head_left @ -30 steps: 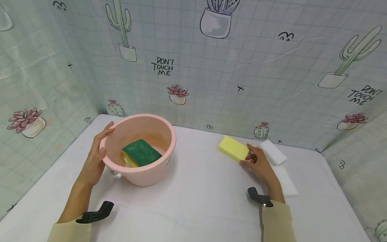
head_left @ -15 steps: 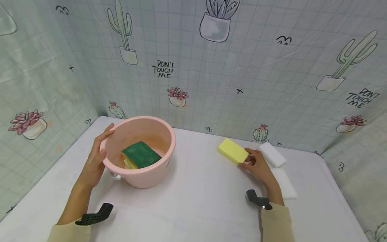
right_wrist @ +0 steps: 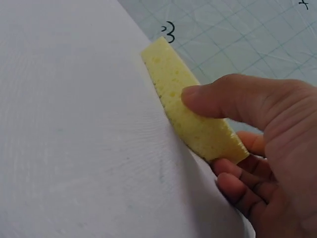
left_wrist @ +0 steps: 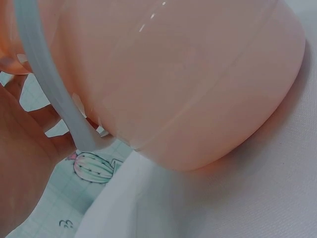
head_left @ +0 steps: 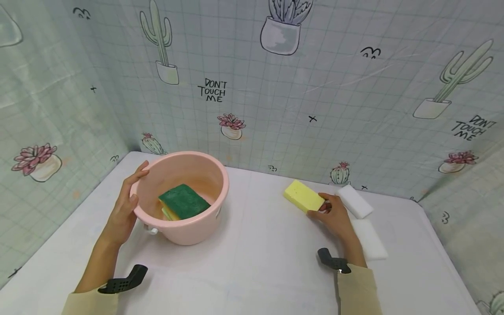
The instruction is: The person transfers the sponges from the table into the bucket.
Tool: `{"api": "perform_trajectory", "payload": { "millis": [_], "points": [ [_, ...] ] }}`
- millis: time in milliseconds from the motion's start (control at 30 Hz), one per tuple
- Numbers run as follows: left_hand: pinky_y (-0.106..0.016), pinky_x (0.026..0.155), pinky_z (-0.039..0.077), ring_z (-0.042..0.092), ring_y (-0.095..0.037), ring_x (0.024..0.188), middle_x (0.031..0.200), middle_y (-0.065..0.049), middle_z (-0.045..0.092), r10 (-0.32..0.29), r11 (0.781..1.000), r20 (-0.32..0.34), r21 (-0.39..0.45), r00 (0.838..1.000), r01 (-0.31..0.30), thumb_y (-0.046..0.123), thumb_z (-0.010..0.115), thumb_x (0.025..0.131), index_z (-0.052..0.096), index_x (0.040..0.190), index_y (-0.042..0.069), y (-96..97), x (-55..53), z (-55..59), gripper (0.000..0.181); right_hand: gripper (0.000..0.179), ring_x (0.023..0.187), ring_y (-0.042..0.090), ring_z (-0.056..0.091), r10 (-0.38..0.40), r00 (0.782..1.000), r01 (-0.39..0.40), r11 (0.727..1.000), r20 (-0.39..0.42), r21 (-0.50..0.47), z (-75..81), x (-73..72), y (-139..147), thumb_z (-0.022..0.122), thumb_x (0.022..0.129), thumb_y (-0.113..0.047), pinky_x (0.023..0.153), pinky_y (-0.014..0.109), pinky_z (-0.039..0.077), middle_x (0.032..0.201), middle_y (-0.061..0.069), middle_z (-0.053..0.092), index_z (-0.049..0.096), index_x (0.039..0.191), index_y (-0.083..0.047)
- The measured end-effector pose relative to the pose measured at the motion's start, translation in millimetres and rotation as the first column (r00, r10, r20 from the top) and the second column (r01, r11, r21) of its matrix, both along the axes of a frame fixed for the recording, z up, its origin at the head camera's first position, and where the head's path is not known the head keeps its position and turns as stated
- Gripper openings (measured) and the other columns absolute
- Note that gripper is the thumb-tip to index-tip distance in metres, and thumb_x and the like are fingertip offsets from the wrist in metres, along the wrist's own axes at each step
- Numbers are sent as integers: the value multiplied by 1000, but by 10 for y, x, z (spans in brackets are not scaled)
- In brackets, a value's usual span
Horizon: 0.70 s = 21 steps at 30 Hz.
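Note:
My left hand (head_left: pixel 124 212) holds the left rim of a pink bucket (head_left: pixel 193 232), fingertips at the lip. In the left wrist view, its fingers reach behind the bucket's pale handle (left_wrist: pixel 47 74). Inside the bucket lies a scouring sponge with a green top (head_left: pixel 184 201) and a yellow underside; more yellow shows beneath it. At the right, my right hand (head_left: pixel 334 218) pinches the near right end of a plain yellow sponge (head_left: pixel 303 195). The right wrist view has the thumb on one face of this sponge (right_wrist: pixel 168 84) and the other fingers curled at its end.
Two white sponge blocks lie right of my right hand: one farther back (head_left: pixel 355 201), one nearer (head_left: pixel 370 239) and partly hidden by the wrist. A cactus-print curtain (head_left: pixel 252 87) hangs behind the white table (head_left: pixel 252 271) and along both sides.
The view has tilted slightly. My right thumb and wrist have shifted a little left against the yellow sponge, which stays in place. My left hand keeps its hold on the bucket.

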State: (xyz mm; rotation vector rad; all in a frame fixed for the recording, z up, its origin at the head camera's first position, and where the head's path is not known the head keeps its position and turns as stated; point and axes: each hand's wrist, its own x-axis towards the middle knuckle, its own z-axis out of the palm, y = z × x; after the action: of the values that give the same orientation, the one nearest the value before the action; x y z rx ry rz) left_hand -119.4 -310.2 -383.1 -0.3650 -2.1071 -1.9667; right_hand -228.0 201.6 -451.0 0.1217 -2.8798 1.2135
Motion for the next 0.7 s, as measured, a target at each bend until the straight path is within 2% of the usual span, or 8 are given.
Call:
{"api": "perform_trajectory", "payload": {
  "millis": [333, 500, 700],
  "points": [
    [-54, 112, 15, 8, -22, 143, 159, 5, 8, 1, 1000, -17, -22, 1000, -1, 26, 39, 95, 27, 149, 15, -21, -6, -8, 56, 70, 87, 23, 49, -56, 998, 55, 998, -17, -38, 82, 35, -79, 80, 78, -28, 71, 30, 44, 107, 13, 48, 48, 135, -3],
    [-50, 112, 17, 7, -22, 143, 159, 4, 7, -12, 1000, -32, -25, 999, 12, 26, 39, 95, 27, 149, 16, -20, 5, -10, 56, 70, 89, 22, 50, -66, 998, 64, 994, -22, -89, 215, 74, -104, 80, 77, -32, 70, 26, 46, 110, 12, 49, 50, 134, -5],
    [-52, 112, 16, 7, -22, 143, 159, 3, 7, -13, 999, -40, -36, 999, 12, 26, 38, 95, 27, 149, 15, -13, 3, -4, 56, 69, 89, 22, 52, -39, 998, 32, 990, -52, -135, 395, 132, -158, 79, 78, -35, 67, 21, 46, 112, 12, 50, 51, 133, -5]
  ]
}}
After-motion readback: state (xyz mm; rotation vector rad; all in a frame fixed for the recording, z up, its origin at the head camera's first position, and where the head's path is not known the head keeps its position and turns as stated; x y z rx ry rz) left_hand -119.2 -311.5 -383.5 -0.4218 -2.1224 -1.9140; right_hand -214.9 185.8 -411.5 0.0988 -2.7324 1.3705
